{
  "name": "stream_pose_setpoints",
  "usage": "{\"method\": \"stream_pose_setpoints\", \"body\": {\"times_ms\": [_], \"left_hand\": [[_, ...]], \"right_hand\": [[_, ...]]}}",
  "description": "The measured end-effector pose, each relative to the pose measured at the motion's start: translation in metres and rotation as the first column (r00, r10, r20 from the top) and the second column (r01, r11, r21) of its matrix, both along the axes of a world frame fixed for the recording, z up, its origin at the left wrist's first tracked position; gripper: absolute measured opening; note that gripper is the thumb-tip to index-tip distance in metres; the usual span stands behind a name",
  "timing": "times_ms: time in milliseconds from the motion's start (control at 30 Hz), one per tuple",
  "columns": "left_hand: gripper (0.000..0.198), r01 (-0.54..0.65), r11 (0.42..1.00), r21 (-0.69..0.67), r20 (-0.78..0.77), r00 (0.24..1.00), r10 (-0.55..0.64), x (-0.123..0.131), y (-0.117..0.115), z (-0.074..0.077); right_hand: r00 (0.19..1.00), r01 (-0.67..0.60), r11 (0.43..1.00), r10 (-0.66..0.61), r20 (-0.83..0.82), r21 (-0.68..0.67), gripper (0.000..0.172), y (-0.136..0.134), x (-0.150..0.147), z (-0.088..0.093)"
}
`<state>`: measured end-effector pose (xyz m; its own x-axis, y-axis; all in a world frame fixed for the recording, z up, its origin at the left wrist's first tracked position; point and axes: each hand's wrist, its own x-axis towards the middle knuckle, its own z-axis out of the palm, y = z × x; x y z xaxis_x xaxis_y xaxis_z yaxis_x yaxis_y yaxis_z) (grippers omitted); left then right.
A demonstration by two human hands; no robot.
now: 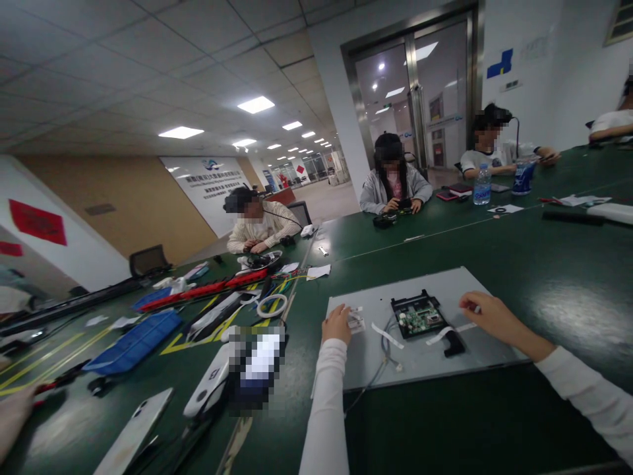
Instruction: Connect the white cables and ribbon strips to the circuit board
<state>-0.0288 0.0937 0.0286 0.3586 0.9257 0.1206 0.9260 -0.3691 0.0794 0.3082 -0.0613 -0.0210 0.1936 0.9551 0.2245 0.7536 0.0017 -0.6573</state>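
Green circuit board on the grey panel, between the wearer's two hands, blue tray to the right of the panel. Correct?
No, the blue tray is to the left of the grey panel, per the head view. The green circuit board is on the panel, between left hand and right hand.

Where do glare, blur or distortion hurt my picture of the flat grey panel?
Head view: glare whitens the glossy dark-green table right of the flat grey panel, which shows no strong glare; head view: the small green circuit board looks soft, markings unreadable; head view: the scene looks tilted and stretched; head view: pixelation hides the lit rectangular screen.
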Motion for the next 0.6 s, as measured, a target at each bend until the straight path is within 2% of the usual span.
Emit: {"method": "stream_pose_setpoints", "body": {"times_ms": [133, 333, 600], "left_hand": [[0.045, 0.056, 0.998, 0.019, 0.01, 0.998, -0.056, 0.006, 0.01, -0.004], [0.025, 0.103, 0.99, 0.093, 0.035, 0.994, -0.107, 0.008, 0.017, -0.009], [0.016, 0.112, 0.988, 0.106, 0.036, 0.993, -0.116, 0.005, 0.014, -0.009]], "right_hand": [[1.0, -0.003, 0.997, 0.003, -0.01, 0.077, 0.018, 0.006, -0.011, 0.013], [0.996, 0.027, 0.987, -0.013, -0.09, 0.159, 0.017, 0.022, -0.041, 0.04], [0.978, 0.007, 0.965, 0.047, -0.201, 0.261, 0.016, 0.063, -0.074, 0.064]]}}
